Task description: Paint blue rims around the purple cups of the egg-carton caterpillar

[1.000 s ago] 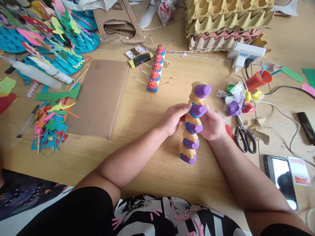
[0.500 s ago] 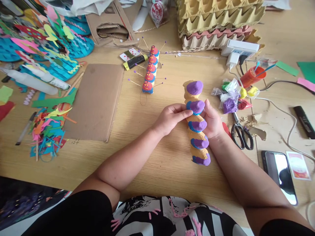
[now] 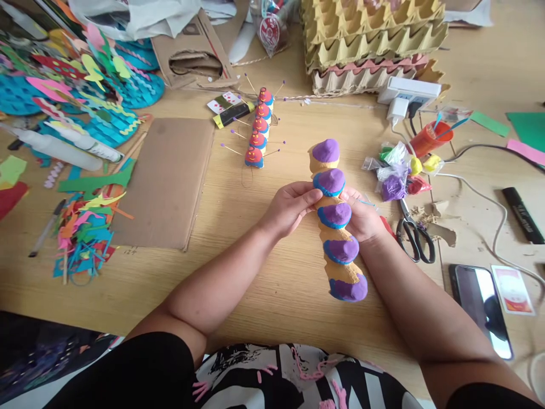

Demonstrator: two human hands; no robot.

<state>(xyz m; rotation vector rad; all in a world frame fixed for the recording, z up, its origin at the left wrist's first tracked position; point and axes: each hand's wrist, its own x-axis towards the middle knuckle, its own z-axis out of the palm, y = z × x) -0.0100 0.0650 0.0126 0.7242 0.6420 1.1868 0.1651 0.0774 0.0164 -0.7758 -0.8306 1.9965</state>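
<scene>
Between my hands is an egg carton strip (image 3: 347, 271), yellowish-brown, its several bumps capped in purple with blue around their lower edges. My left hand (image 3: 289, 209) pinches its left side near the second bump, thumb on top and the other fingers partly underneath. At the right side, my right hand (image 3: 361, 217) grips the strip at about the same height; some of its fingertips are hidden behind the bumps. A thin light-blue strand shows by the right hand's fingers. Farther off stands a finished-looking caterpillar (image 3: 258, 133) with red and blue bumps, drawn faces and purple-tipped sticks.
A flat cardboard piece (image 3: 164, 182) and colourful paper scraps (image 3: 87, 227) lie on the left. To the right are scissors (image 3: 415, 233), bagged clay (image 3: 394, 184), an orange cup (image 3: 432, 136), a phone (image 3: 481, 309) and a marker (image 3: 523, 215). Stacked egg trays (image 3: 370, 48) stand behind.
The strip has tilted, its far end shifting left and its near end coming slightly closer to me. Both hands stay on it, the right now lower and turned more underneath. The view has shifted slightly.
</scene>
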